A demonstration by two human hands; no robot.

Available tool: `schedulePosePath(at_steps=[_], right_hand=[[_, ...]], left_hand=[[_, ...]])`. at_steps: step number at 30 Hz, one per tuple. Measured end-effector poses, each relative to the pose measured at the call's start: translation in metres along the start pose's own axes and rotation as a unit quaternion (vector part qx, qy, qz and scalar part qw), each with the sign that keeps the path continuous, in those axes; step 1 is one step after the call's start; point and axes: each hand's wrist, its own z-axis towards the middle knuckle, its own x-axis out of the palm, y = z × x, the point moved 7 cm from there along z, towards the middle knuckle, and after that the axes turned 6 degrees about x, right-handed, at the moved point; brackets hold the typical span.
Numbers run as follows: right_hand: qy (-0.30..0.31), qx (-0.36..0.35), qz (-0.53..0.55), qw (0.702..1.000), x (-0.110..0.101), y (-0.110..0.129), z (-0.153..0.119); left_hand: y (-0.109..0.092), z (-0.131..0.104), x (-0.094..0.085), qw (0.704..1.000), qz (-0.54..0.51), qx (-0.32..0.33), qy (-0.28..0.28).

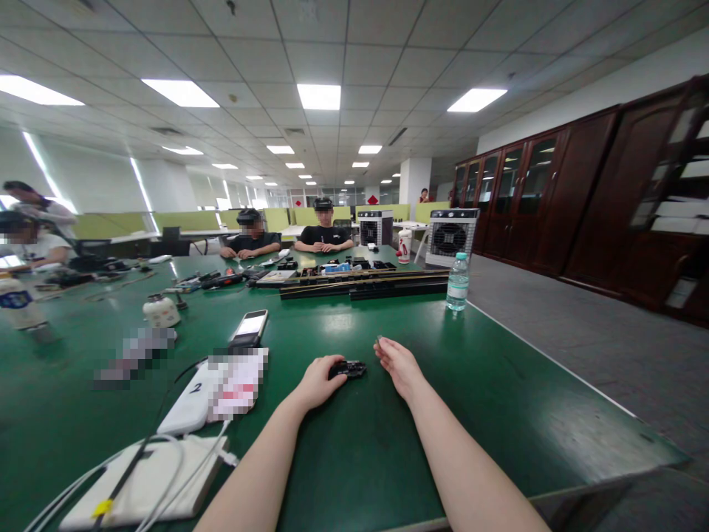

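My left hand (323, 381) rests on the green tabletop (343, 458), its fingers and thumb closed around the left end of a small black part (353, 369). The part looks like a dark plastic piece with an uneven outline, and its kind is not clear. To the right, a little above the table, my right hand (397, 362) pinches a tiny greyish piece (379, 340) between thumb and fingertips. That piece is too small to name. A gap separates the two hands.
Left of my arms lie a phone (250, 329), a white numbered box (188, 399) and a white slab with cables (149, 480). Long black rails (365, 287) cross the table ahead. A water bottle (457, 283) stands near the right edge. Several people sit around the table.
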Motion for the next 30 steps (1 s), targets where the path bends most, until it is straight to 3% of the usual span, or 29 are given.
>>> schedulePosePath(at_steps=[13, 20, 30], right_hand=[[0.021, -0.024, -0.070, 0.997, 0.010, 0.006, -0.011], [0.063, -0.136, -0.112, 0.982, 0.023, 0.016, -0.014], [0.087, -0.270, -0.372, 0.884, 0.044, 0.020, -0.038]], left_hand=[[-0.002, 0.000, -0.001, 1.000, -0.011, 0.004, 0.001], [-0.003, 0.000, -0.002, 1.000, -0.009, 0.003, 0.001], [-0.002, 0.001, -0.001, 1.000, 0.001, 0.014, -0.005]])
